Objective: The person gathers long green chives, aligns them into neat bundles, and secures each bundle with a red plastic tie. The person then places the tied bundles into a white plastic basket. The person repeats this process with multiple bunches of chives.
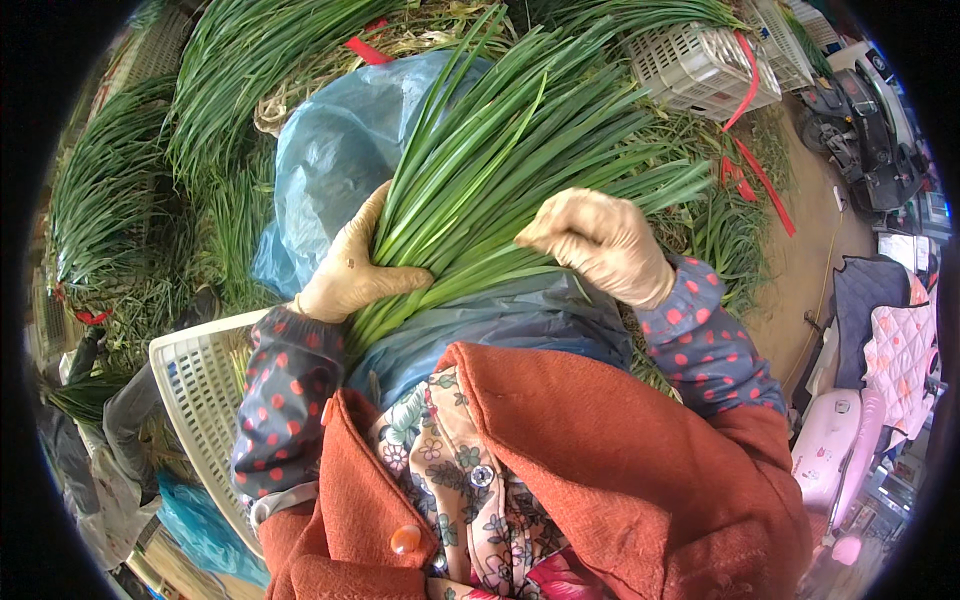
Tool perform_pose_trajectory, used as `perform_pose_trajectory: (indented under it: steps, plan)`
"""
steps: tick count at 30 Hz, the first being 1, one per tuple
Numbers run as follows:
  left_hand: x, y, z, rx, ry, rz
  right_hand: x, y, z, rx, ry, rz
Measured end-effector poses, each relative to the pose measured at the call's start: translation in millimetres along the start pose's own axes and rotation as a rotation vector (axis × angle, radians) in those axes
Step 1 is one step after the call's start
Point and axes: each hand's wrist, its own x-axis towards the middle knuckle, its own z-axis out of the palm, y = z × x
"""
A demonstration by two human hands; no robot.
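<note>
My gloved left hand (360, 262) is wrapped around the lower part of a thick bunch of long green leaves (480, 180), which look like Chinese chives. The leaves fan out up and to the right across my lap. My right hand (600, 240), also gloved, is held at the right side of the bunch with its fingers curled and thumb and fingertips together. Whether a leaf is pinched there is too small to tell. Under the bunch, a blue plastic sheet (540, 319) covers my lap. The stem ends are partly hidden by my left sleeve.
A white plastic crate (199, 405) stands by my left arm. More leaf bunches (112, 202) lie at the left and top. Another crate (701, 71) and red ties (765, 187) are at upper right. Someone's leg (131, 420) shows at left. Scooters (862, 135) stand at right.
</note>
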Motion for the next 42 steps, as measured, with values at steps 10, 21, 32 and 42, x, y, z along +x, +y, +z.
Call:
perform_pose_trajectory:
  steps: [10,21,32,42]
  plan:
    - [-3.4,-1.1,4.0,0.046,0.039,0.025,23.5,-37.8,15.9,0.754,-0.048,0.292]
    - [-2.6,1.1,0.1,0.138,0.001,0.075,65.1,-39.9,20.2,-0.365,-0.188,-0.443]
    - [-1.9,4.1,-1.6,0.047,-0.001,0.011,37.6,3.8,15.3,-0.624,-0.268,-0.465]
    - [-5.2,39.4,17.7,0.857,0.206,0.612,42.4,-11.8,30.1,0.274,-0.131,0.250]
